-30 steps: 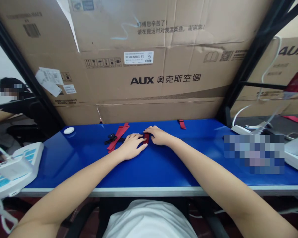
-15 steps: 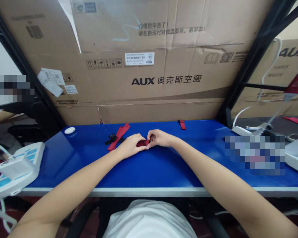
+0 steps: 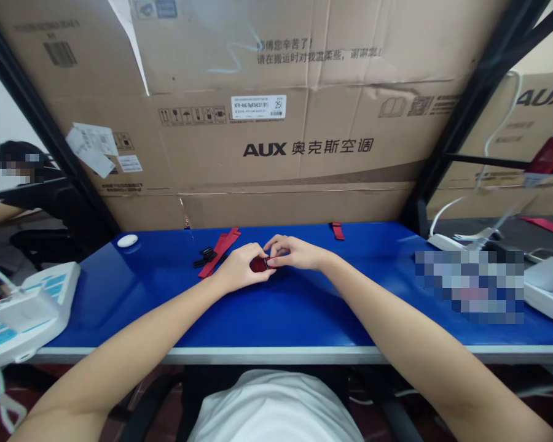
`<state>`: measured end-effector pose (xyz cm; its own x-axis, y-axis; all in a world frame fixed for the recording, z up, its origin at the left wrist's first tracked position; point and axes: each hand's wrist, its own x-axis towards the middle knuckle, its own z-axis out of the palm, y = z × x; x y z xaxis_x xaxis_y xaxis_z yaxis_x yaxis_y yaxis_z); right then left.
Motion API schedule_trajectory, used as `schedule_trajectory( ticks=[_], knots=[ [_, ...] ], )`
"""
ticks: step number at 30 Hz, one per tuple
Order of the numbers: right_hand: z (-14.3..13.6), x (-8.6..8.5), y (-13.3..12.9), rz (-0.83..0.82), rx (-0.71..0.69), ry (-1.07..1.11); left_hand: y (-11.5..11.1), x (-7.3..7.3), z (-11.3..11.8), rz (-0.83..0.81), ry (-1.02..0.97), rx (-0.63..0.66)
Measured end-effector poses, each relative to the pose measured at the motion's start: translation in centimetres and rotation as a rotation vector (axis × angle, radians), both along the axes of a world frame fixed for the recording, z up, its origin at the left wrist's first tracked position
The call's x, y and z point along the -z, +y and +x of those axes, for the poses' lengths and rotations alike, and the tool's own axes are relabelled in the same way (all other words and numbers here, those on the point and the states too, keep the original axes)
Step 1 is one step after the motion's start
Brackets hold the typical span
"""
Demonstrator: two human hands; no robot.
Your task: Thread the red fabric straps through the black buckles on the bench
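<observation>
Near the middle of the blue table [image 3: 276, 319], a short red strap [image 3: 258, 264] with a dark buckle piece lies between my two hands. My left hand [image 3: 242, 268] curls around the strap from the left, thumb toward me. From the right, my right hand [image 3: 297, 253] pinches the strap's end by the dark piece. Fingers cover part of both the strap and the buckle. Just beyond my left hand lie flat red straps [image 3: 222, 247] and several black buckle parts [image 3: 206, 254]. Another short red strap with a black end [image 3: 337, 231] rests at the table's back edge.
A large cardboard box [image 3: 203, 147] stands upright behind the table between black frame posts. White power strips [image 3: 64, 294] sit at the left and right sides. A white round object [image 3: 128, 240] lies back left. A person [image 3: 32, 190] sits beyond the left post.
My right fingers have shifted slightly left and opened a little over the strap's end. My left hand keeps its hold. The view has tilted very slightly.
</observation>
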<state>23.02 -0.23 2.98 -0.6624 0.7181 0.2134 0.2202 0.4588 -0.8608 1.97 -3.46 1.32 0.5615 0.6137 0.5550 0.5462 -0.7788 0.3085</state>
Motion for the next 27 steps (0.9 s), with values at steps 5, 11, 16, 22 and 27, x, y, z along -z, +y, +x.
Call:
schedule_trajectory(
  ticks=[5, 11, 16, 22, 27],
  knots=[
    [0.4, -0.4, 0.2, -0.243, -0.027, 0.474, 0.1, -0.3, -0.1, -0.108, -0.198, -0.007],
    [-0.6, -0.1, 0.1, -0.254, -0.004, 0.529, 0.0, -0.2, 0.5, -0.238, -0.177, -0.015],
    [-1.0, -0.3, -0.2, -0.254, -0.034, 0.564, -0.3, 0.0, 1.1, -0.272, -0.012, 0.052],
    [1.5, -1.4, 1.1, -0.295, 0.213, 0.907, -0.5, 0.2, 0.4, -0.388, 0.166, 0.053],
    [0.6, 1.5, 2.4, -0.372, 0.373, 0.564, 0.2, 0.6, -0.5, -0.108, 0.343, -0.32]
  ],
)
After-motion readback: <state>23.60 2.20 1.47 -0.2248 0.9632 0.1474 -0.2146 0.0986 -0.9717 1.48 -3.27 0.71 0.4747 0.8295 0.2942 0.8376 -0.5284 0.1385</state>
